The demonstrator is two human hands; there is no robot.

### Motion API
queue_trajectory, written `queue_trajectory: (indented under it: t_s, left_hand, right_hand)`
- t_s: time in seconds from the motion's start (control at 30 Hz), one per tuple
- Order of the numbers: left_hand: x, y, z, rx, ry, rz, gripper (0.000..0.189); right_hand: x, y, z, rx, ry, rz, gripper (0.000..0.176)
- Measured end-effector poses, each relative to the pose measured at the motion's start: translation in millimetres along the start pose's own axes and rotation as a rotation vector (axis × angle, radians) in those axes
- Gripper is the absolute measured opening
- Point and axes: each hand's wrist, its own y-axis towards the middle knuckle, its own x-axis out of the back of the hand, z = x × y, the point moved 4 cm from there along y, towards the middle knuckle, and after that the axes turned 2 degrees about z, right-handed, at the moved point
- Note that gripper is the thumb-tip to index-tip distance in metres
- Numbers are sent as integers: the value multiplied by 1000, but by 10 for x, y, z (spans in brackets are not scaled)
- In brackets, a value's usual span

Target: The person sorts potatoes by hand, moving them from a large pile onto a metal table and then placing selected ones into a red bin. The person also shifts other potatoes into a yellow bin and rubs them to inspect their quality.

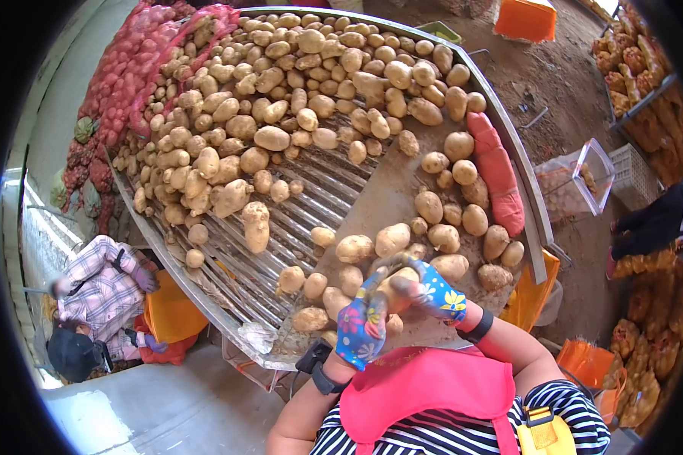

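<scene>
My left hand (360,324), in a blue glove with printed flowers, and my right hand (439,293), in a matching glove, meet at the near end of a sorting table. Their fingers are closed around a potato (393,290), partly covered by the gloves and slightly blurred. Loose potatoes lie close around both hands, among them a large potato (392,239) just beyond and another potato (309,319) to the left. A knobbly potato (256,227) rests farther up on the metal slats (322,199).
A big potato heap fills the table's far side, beside red mesh sacks (133,68). A red padded roll (496,173) lies along the right metal rim (535,227). At left, a person in a plaid shirt (102,284) is by an orange bag (171,307). Filled sacks (637,356) stand right.
</scene>
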Motion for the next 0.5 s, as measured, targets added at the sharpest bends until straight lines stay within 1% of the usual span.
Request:
queue_trajectory:
  t_s: [0.03, 0.07, 0.1, 0.13, 0.17, 0.2, 0.27, 0.3, 0.37, 0.4, 0.43, 0.5]
  left_hand:
    - [-54, -96, 95, 77, -44, -10, 38]
    - [-100, -211, 179, 157, -87, -22, 36]
    - [-126, -295, 237, 238, -129, -38, 35]
    - [-147, -337, 239, 207, -164, -118, 35]
    - [-148, -347, 225, 145, -78, -153, 34]
    - [-101, -268, 130, 83, 11, -193, 33]
    - [-151, -301, 247, 220, -465, -253, 33]
    - [-124, -291, 238, 268, -506, -243, 33]
    - [-81, -254, 135, 367, -594, -210, 33]
    - [-97, -257, 131, 472, -788, -226, 36]
    - [-61, -257, 100, 378, -628, -170, 37]
    - [28, -263, 25, 192, -306, -57, 40]
  right_hand:
    - [11, -28, -24, -39, -124, -4, 56]
    - [88, -55, -149, -69, -288, -93, 50]
    - [49, -111, -144, -81, -258, -141, 50]
    - [-37, -153, -104, -94, -229, -183, 50]
    - [-104, -186, -108, -108, -200, -219, 50]
    - [-152, -180, -130, 98, -163, -216, 45]
    - [-216, -263, -246, 86, -58, -316, 38]
    - [-245, -279, -241, 84, -8, -369, 35]
    - [-253, -292, -254, 108, 8, -363, 34]
    - [-241, -291, -271, 114, 30, -361, 35]
    - [-234, -290, -280, 120, 52, -359, 36]
    - [-230, -324, -273, 129, -33, -384, 37]
